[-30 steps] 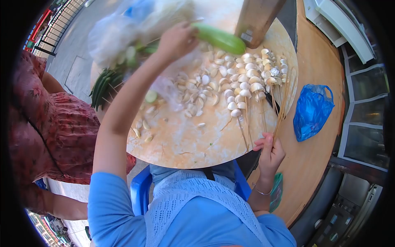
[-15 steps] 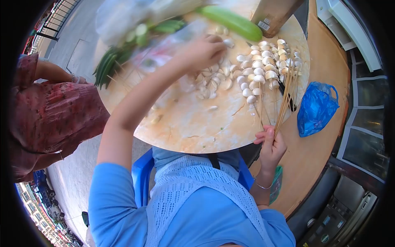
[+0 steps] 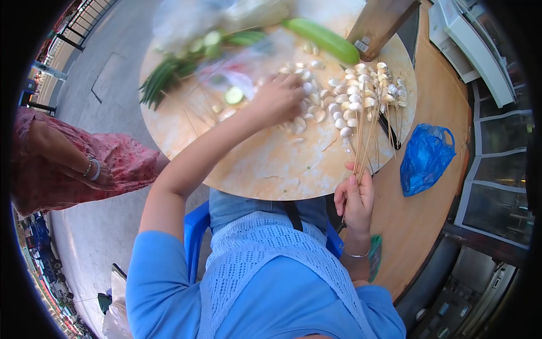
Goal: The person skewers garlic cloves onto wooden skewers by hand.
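Note:
My right hand (image 3: 355, 195) is closed round a bunch of thin bamboo skewers (image 3: 363, 150) at the table's near right edge. Their upper ends reach over rows of skewered garlic cloves (image 3: 354, 97) lying on the round table (image 3: 254, 169). Fingers bent downward, my left hand (image 3: 280, 99) is in the pile of loose garlic cloves (image 3: 313, 104) left of those rows. Its fingertips are close together against the pile, and I cannot make out what is between them. A black-handled tool (image 3: 390, 133) lies partly under the skewered rows.
At the back are a long green gourd (image 3: 324, 39), a cardboard box (image 3: 375, 34) and blurred plastic bags (image 3: 192, 22). Green vegetables (image 3: 161, 82) and a cut round slice (image 3: 234, 95) lie left. A blue bag (image 3: 427, 158) sits right. Another person's hand (image 3: 100, 172) is at left.
My left hand has come down from the pile's far side into its middle. My right hand keeps the skewers. The other person at left has shifted, and the view has moved slightly.

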Action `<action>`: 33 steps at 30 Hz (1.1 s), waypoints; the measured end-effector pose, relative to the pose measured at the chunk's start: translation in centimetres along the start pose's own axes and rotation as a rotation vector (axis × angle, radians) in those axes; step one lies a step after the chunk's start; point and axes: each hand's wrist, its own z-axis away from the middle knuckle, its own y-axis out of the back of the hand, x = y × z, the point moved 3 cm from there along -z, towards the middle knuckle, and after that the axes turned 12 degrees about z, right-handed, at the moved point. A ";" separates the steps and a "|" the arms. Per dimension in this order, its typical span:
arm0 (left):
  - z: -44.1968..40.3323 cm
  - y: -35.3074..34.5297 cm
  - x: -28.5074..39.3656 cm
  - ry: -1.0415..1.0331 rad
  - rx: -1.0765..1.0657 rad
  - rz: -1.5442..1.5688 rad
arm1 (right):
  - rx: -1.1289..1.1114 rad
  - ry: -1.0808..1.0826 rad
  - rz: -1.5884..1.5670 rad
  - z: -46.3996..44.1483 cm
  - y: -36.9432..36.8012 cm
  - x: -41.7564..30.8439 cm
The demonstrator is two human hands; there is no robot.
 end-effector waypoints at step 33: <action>6.1 2.8 -1.4 0.776 0.660 2.002 | -0.344 -0.328 -0.211 -3.6 -6.4 -0.1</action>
